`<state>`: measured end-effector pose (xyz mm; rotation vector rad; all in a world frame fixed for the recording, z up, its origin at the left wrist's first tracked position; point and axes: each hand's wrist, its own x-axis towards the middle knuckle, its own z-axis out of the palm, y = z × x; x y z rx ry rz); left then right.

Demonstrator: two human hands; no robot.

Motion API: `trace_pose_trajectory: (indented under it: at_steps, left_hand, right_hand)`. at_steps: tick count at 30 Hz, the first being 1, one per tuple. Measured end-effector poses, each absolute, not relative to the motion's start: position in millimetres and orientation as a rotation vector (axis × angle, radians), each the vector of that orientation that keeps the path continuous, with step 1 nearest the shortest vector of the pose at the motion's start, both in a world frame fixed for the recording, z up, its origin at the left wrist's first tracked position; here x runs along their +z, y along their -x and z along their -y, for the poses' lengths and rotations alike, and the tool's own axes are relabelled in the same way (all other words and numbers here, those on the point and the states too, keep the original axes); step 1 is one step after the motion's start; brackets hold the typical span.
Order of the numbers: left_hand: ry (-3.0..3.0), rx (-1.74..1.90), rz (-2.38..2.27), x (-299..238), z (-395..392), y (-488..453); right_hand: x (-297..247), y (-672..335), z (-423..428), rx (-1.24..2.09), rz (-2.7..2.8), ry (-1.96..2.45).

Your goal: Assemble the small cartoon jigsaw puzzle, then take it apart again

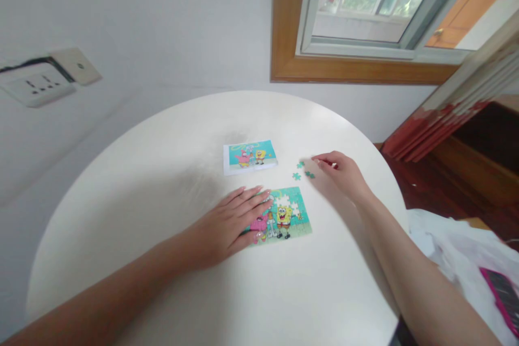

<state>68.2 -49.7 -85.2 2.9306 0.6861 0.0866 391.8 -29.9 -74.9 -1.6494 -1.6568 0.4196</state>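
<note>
A cartoon jigsaw puzzle [290,230] lies on the white round table [275,292], with white gaps in its upper right part. My left hand [233,221] rests flat over the puzzle's left side, fingers stretched out, covering part of the picture. Beyond the puzzle's upper right corner are several loose green puzzle pieces [297,176]. Right beside them, my right hand [340,170] has its thumb and fingertips drawn together low over the table. Whatever is between those fingertips is too small to make out. Behind the puzzle lies a reference picture [252,155] showing the same characters.
A wall with a power socket [40,85] rises to the left. Behind the table is a wood-framed window [365,67], with a red and white curtain [430,124] at its right. White plastic bags [458,248] and a pink-edged phone-like object [503,294] sit off the table's right edge.
</note>
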Motion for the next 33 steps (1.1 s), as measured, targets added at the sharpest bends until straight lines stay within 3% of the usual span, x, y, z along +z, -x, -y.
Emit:
trace_pose_trajectory:
  at_steps: [9,17,33]
  left_hand:
    - [-2.94,0.139,-0.669,-87,49,-66]
    - [-2.912,0.152,-0.678,-86,50,-68]
    - [-2.9,0.168,-0.668,-83,51,-70]
  right_hand:
    - [-77,-395,32,0.516,1.883,1.564]
    - [-77,-380,33,0.272,2.236,1.495]
    - [-82,-378,29,0.369,2.167,1.492]
